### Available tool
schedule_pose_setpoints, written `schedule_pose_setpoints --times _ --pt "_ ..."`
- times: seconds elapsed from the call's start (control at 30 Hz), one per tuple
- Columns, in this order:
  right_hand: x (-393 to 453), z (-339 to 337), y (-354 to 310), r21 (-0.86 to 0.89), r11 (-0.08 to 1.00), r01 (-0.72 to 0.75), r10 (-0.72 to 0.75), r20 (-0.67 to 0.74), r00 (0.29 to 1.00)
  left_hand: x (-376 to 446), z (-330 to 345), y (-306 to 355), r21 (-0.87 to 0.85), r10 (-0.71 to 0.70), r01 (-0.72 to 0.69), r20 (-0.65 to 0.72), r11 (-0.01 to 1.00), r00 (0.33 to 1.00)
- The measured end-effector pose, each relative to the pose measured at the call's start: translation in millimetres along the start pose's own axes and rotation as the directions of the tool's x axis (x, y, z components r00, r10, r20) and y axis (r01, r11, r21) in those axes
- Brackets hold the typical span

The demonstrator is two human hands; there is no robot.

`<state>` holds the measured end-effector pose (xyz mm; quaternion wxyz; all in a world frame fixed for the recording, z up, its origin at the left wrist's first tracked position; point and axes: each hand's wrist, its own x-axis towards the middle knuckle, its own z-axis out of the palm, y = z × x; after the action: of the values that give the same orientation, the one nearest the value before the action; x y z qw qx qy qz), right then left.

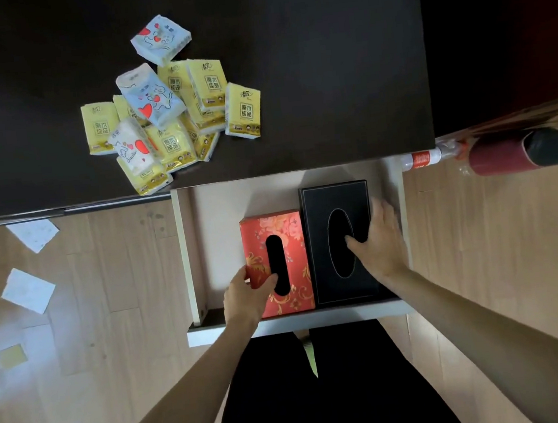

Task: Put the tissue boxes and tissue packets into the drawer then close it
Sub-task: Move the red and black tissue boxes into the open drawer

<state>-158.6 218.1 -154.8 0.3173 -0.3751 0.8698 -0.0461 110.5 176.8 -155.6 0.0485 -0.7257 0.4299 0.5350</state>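
Observation:
The white drawer point(191, 255) is pulled out under the dark desk point(324, 68). Inside it lie a red floral tissue box point(290, 230) and, touching its right side, a black tissue box point(318, 207). My left hand point(247, 297) grips the near left corner of the red box, thumb on top by the slot. My right hand point(379, 242) holds the right side of the black box, thumb at its oval opening. A heap of several yellow and white-blue tissue packets point(170, 109) lies on the desk, far left of the drawer.
Wooden floor surrounds the drawer. Paper scraps point(27, 289) lie on the floor at the left. A dark red cylindrical container point(505, 153) and a plastic bottle point(427, 158) lie right of the desk's corner. My legs in black stand just before the drawer front.

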Motion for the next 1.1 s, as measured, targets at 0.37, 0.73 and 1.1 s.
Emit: schedule_pose_setpoints --times 0.37,0.73,1.1 --pt "54 -19 -17 -0.456 0.773 0.441 -0.393 0.202 0.897 33 -9 47 0.210 0.271 -0.252 -0.067 0.945 0.960" --pt "62 -38 23 -0.460 0.771 0.440 -0.407 0.175 0.896 36 -1 50 0.225 0.249 -0.227 -0.075 0.948 0.966" --pt "57 -38 25 -0.421 0.800 0.427 -0.394 0.168 0.904 17 48 76 0.290 0.311 -0.303 0.019 0.908 0.950"
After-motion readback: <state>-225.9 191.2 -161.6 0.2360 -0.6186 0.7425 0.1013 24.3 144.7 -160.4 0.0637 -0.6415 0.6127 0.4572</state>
